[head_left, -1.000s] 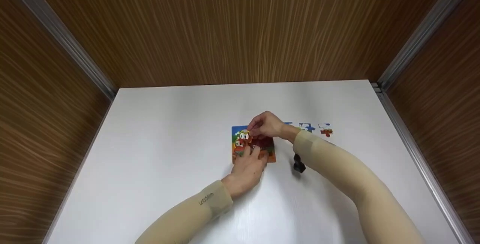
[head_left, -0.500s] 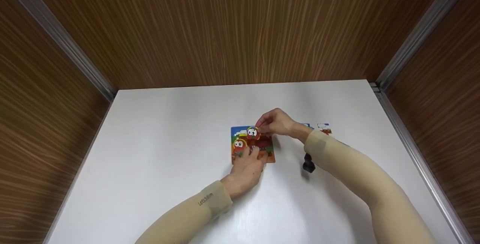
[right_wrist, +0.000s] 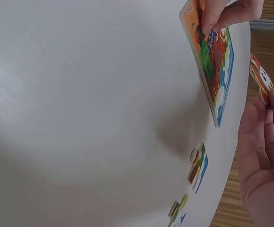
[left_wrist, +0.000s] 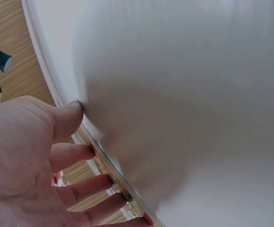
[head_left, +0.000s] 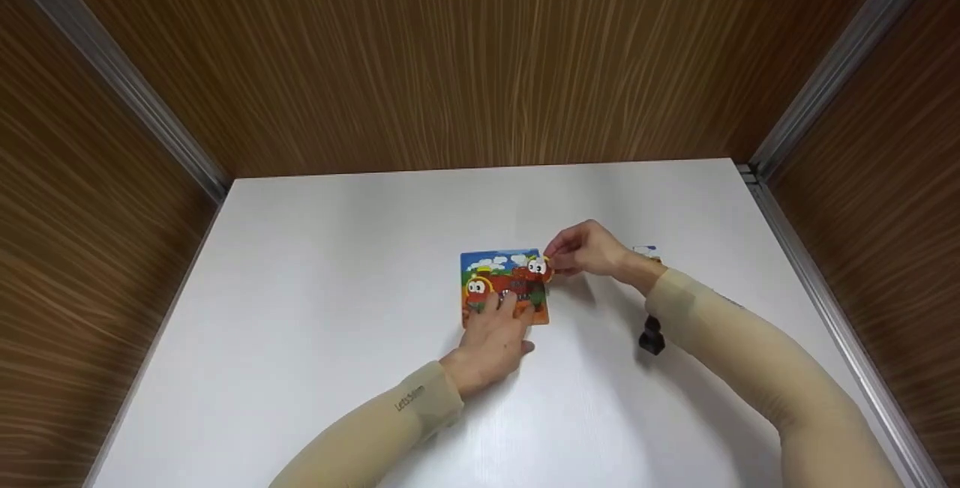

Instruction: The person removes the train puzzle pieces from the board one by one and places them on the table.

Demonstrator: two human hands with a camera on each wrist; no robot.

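A square picture puzzle (head_left: 480,258) with cartoon characters lies on the white table in the head view. My left hand (head_left: 491,338) rests on its near edge with fingers spread; in the left wrist view its fingertips touch the puzzle's side (left_wrist: 120,177). Between thumb and fingers my right hand (head_left: 592,248) pinches a puzzle piece (head_left: 538,268) printed with a red face and big white eyes. That puzzle piece (right_wrist: 262,81) is raised off the puzzle in the right wrist view. My left fingers hide part of the puzzle's lower picture.
Loose puzzle pieces (right_wrist: 198,168) lie on the table (head_left: 337,285) to the right of the puzzle; my right forearm partly covers them in the head view. A small black device (head_left: 651,336) hangs under my right wrist. Wood-grain panels (head_left: 480,61) enclose the table's back and sides.
My right hand has moved right across the puzzle with the face piece, from its upper middle to its right edge, uncovering more of the picture. The left hand has stayed in place.
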